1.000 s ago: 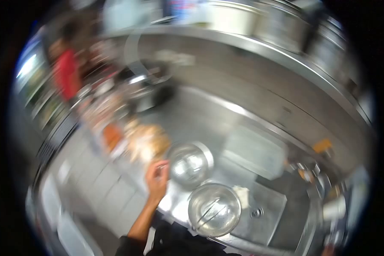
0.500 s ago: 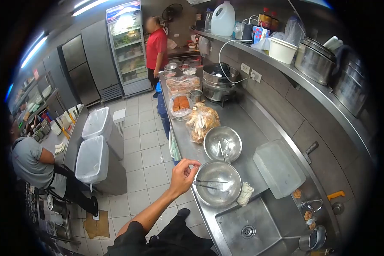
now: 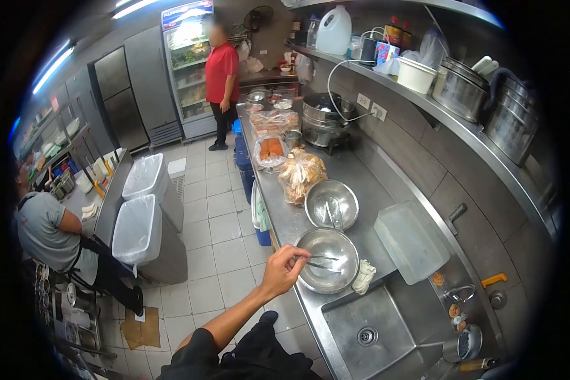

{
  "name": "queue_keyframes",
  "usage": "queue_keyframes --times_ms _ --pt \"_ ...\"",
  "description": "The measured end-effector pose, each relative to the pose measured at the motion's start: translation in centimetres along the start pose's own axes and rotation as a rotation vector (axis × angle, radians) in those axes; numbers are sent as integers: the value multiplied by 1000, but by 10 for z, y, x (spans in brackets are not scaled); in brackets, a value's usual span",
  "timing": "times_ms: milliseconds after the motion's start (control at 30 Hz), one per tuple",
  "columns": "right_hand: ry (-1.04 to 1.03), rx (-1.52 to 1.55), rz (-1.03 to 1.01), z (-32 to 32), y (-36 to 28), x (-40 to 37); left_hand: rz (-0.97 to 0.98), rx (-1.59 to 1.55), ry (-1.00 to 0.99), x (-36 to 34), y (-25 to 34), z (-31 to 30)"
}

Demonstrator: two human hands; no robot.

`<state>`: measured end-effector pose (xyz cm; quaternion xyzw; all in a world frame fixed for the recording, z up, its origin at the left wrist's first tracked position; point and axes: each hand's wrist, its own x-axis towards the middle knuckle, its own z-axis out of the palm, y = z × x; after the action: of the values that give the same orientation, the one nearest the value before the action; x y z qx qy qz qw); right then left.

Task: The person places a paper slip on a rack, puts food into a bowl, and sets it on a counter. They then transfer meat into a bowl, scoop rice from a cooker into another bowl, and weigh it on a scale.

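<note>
My left hand is closed, its fingers pinched on the end of dark, thin tongs. The two prongs reach over the inside of a round metal bowl at the counter's front edge. Just behind it stands a second metal bowl with a silvery utensil leaning in it. A crumpled white cloth lies against the nearer bowl, beside the sink. My right hand is out of view.
Behind the bowls are a plastic bag of brown food and a bagged tray of orange blocks. A translucent tub stands near the sink. One person in red stands by the fridge, another in grey at left.
My left hand has moved right and down to the nearer bowl and taken hold of the tongs that lay there. The person in red has shifted left.
</note>
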<state>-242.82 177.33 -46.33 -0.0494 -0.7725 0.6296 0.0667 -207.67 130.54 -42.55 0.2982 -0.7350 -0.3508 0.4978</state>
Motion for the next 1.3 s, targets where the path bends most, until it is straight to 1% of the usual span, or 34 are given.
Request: queue_keyframes --times_ms 233,300,400,467,667,900,1033,1067,1200,1300 --pt "-37 1 4 8 -3 3 -16 36 116 -14 -12 -28" --pt "-45 7 0 9 -5 6 -40 34 123 -17 -13 -31" --pt "-52 16 -1 10 -4 7 -18 40 119 -19 -13 -27" --pt "-54 25 4 9 -3 7 -12 77 62 -19 -8 -22" --pt "-63 43 21 9 1 9 57 77 -17 -14 12 -2" --pt "-68 67 30 7 2 10 57 53 -64 -11 19 18" --pt "-66 79 39 10 3 10 117 48 -101 -11 16 28" --pt "-66 83 42 10 3 9 145 42 -106 -11 16 29" --pt "-79 82 53 14 2 9 131 54 -104 -11 19 26" --pt "-80 91 57 17 2 10 157 72 -121 -7 14 21"
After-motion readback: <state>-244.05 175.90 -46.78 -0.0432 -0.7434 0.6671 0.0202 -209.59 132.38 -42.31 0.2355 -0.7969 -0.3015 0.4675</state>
